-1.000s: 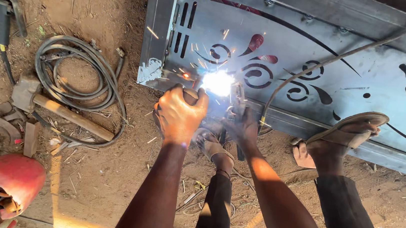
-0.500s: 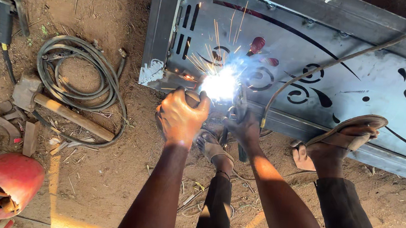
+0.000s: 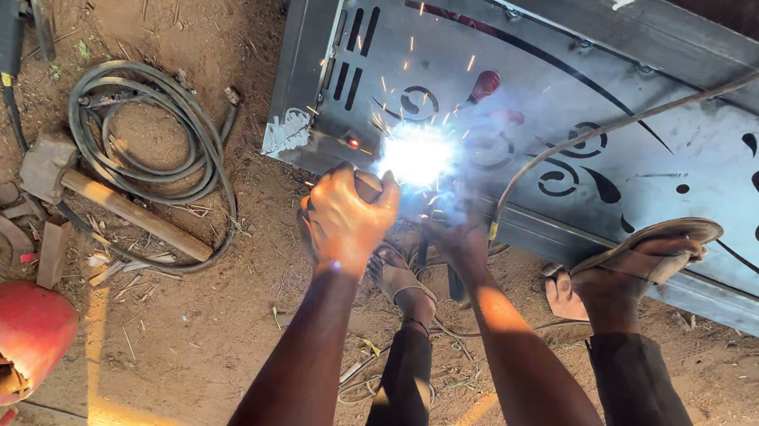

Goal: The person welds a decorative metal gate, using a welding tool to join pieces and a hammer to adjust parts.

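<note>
Sparks are now thrown wider than half a second earlier, while both hands are kept where they were at the lower edge of the metal gate panel (image 3: 648, 157). To the left, a coiled hose (image 3: 157, 138) and a hammer (image 3: 108, 199) lie on the dirt; the left hand (image 3: 346, 219) is curled shut just beside the welding arc (image 3: 416, 156), what it grips being hidden, and the right hand (image 3: 463, 241) is lost in glare, so its grip cannot be told. A weld at the panel's lower frame appears in progress, and a steady, slow advance along the joint is judged to be called for.
</note>
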